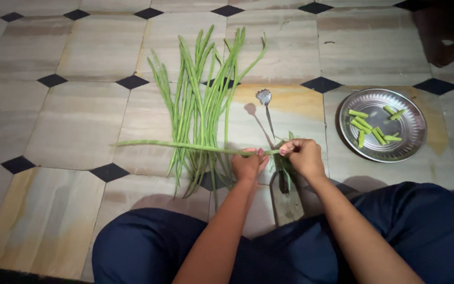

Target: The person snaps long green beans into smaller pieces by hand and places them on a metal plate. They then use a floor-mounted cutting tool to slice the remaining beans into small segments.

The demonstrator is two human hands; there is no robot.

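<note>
Seated on the floor (74, 126), I pinch one long bean (185, 145) between left hand (248, 165) and right hand (303, 155), both closed on it at the upright blade (269, 123), mid-cutting, I judge; next comes pressing it across, then moving pieces to the plate (411, 142).

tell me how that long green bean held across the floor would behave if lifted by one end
The long bean would likely droop: it is very thin for its length, and the left hand and right hand grip only one end. It probably weighs little. It seems easy to snap, judging by the short cut pieces on the steel plate.
</note>
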